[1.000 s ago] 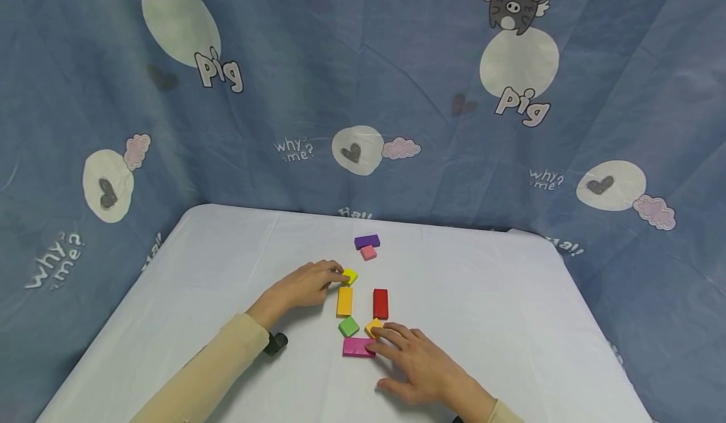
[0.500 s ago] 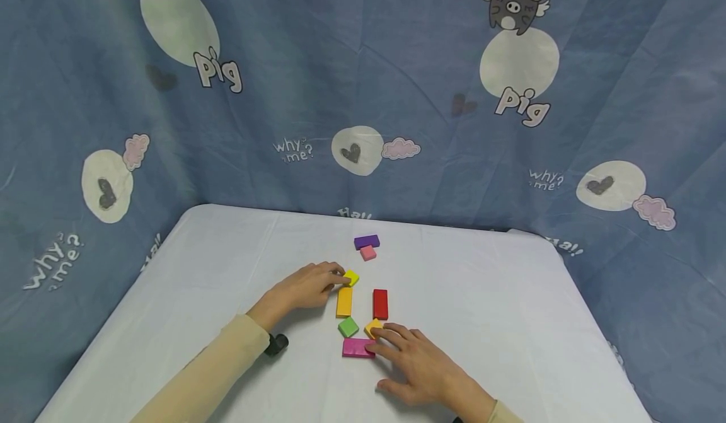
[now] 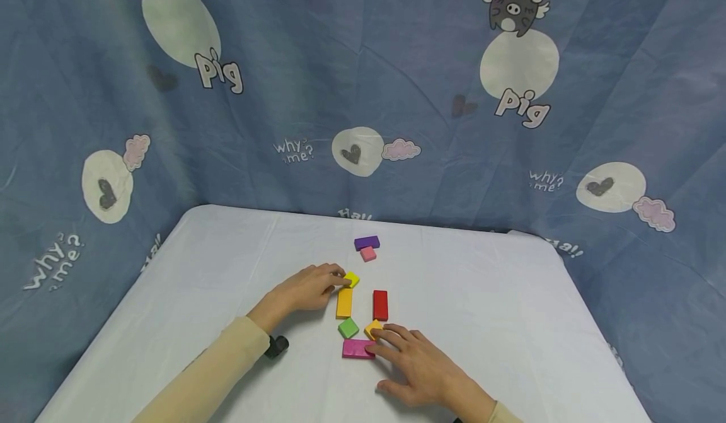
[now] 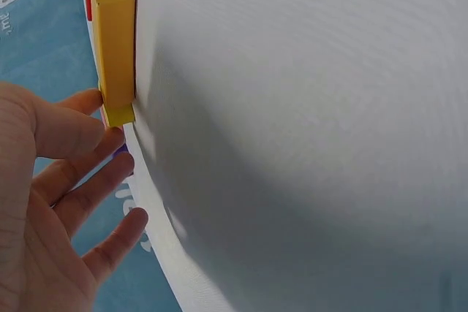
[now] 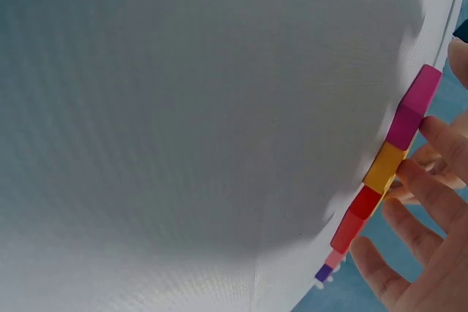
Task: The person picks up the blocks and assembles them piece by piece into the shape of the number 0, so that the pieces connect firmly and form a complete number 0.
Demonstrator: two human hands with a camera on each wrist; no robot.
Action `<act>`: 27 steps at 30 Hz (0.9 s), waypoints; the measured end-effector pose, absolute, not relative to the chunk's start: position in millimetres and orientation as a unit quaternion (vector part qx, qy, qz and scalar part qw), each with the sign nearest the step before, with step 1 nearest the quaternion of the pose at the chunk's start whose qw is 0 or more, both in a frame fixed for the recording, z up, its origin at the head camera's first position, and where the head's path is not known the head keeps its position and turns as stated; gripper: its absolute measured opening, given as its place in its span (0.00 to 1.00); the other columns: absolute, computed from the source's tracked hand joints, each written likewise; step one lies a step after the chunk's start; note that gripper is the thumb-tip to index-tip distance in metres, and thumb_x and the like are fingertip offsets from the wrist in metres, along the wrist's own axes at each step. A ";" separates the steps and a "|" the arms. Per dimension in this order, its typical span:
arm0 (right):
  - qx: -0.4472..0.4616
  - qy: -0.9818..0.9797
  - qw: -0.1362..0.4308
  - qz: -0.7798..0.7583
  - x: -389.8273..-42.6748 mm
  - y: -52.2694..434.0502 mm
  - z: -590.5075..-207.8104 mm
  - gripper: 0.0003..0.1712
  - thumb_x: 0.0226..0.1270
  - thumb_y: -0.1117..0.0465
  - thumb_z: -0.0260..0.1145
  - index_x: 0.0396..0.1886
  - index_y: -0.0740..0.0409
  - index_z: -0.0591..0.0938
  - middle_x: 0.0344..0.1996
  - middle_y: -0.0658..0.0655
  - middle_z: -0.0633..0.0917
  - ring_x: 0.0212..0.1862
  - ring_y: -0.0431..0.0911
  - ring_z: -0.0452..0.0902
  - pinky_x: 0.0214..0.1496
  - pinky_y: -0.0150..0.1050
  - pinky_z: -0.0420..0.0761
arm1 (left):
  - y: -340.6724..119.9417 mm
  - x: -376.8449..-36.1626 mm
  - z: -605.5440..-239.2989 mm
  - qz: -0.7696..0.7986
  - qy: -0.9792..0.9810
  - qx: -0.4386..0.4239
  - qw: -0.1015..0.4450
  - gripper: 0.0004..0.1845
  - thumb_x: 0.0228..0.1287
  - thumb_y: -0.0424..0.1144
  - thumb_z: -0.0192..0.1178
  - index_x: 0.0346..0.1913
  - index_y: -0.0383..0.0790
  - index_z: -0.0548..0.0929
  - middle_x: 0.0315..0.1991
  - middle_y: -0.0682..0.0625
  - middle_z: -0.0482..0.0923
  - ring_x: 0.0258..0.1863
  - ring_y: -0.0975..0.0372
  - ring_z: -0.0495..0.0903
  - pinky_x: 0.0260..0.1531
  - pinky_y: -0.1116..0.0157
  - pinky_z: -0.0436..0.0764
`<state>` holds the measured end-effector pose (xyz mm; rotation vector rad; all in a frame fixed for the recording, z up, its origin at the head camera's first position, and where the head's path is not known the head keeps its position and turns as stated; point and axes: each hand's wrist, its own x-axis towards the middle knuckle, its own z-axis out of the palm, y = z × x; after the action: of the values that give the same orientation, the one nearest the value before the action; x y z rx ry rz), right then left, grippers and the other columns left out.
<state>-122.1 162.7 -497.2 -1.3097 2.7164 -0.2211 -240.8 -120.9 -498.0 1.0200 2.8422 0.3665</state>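
Slight shift since the earlier head frame: small yellow block sits a touch further right, and the left hand has gone with it; right hand and remaining blocks look unchanged. Left hand: thumb and forefinger pinch the yellow block at its left corner; the left wrist view shows the other fingers extended and apart. The yellow block lies on the white table, turned cornerwise, at the far end of the long amber block; cannot tell whether the two touch. Right hand: fingers spread, palm down; forefinger touches the right end of the magenta block, middle finger touches the small amber block, thumb apart from the blocks. Long amber block and red block lie roughly parallel, a gap between them. Green block, also cornerwise, lies between the long amber and magenta blocks; the small amber block occupies the matching position between red and magenta. Magenta lies crosswise, nearest the wearer. Beyond the yellow block, well apart from the right hand, a pink block lies against the near side of a purple block. Beige sleeve covers the left forearm; a black device shows beside that wrist. Blue printed cloth hangs behind the table.
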 end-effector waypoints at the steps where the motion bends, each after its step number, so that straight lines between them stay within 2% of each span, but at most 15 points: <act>1: -0.432 0.897 0.059 -0.073 -122.2 162.7 -497.4 0.36 0.68 0.33 0.54 0.72 0.38 0.67 0.70 0.48 0.67 0.70 0.50 0.60 0.60 0.56 0.73 | -120.9 -240.6 -498.0 0.120 0.934 0.334 0.051 0.20 0.68 0.32 0.55 0.60 0.51 0.83 0.57 0.51 0.76 0.56 0.58 0.75 0.58 0.55 0.74; 16: -0.430 0.898 0.058 -0.075 -121.7 161.7 -497.7 0.36 0.67 0.33 0.55 0.72 0.37 0.67 0.70 0.48 0.67 0.69 0.50 0.60 0.60 0.57 0.73 | -121.1 -237.9 -496.8 0.120 0.933 0.334 0.052 0.21 0.68 0.31 0.54 0.60 0.51 0.82 0.57 0.51 0.76 0.57 0.58 0.74 0.58 0.54 0.74; 23: -0.427 0.899 0.063 -0.080 -122.5 161.6 -497.1 0.37 0.66 0.33 0.56 0.72 0.37 0.67 0.70 0.48 0.67 0.69 0.50 0.60 0.59 0.58 0.73 | -126.5 -233.0 -489.7 0.124 0.937 0.326 0.028 0.21 0.70 0.34 0.55 0.64 0.51 0.79 0.62 0.50 0.73 0.60 0.56 0.72 0.59 0.52 0.73; 27: -0.429 0.898 0.059 -0.082 -122.4 162.2 -496.5 0.37 0.67 0.33 0.56 0.72 0.37 0.67 0.70 0.48 0.67 0.70 0.50 0.60 0.59 0.58 0.73 | -130.9 -218.5 -481.9 0.127 0.929 0.348 0.015 0.20 0.70 0.36 0.55 0.64 0.50 0.78 0.63 0.49 0.72 0.62 0.55 0.71 0.59 0.50 0.72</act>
<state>-122.4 162.2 -496.5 -1.2996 2.7184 -0.2496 -218.5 -130.9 -481.9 1.0844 2.8905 0.3944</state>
